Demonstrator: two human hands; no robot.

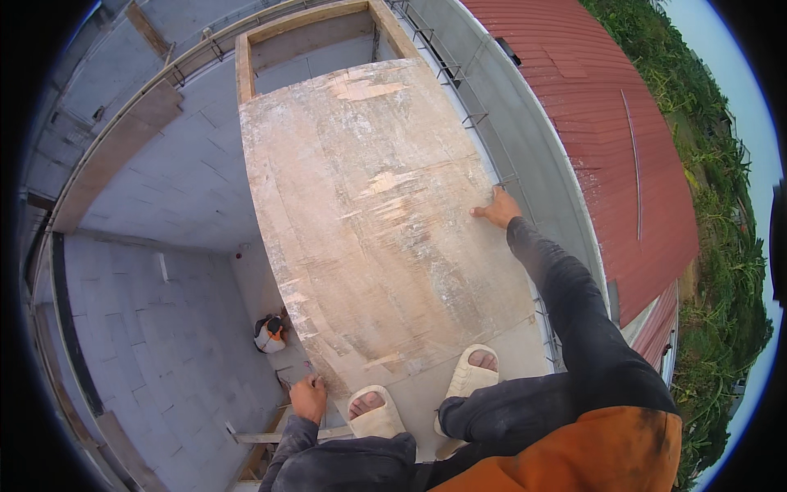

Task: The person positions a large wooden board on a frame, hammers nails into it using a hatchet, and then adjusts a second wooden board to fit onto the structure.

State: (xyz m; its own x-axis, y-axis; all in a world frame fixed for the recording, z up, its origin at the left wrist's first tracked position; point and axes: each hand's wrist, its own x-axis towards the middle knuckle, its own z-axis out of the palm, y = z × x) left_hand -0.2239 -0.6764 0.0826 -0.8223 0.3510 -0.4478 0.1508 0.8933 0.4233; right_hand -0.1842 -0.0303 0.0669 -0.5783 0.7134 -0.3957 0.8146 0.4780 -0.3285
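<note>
High above a grey block-walled room (164, 328) and beside a red corrugated metal roof (607, 123), bends over a broad, scuffed, pale-brown plywood sheet (352, 271), lying between a light timber frame (244, 70) and cream slide sandals (379, 421). Sets right hand (497, 209) on the right edge, with thumb spread across the top; cannot tell if clasped beneath. Curls left hand (308, 399) at the near left corner; cannot tell whether gripping. Includes, far below, a person in an orange-and-white top (264, 339).
</note>
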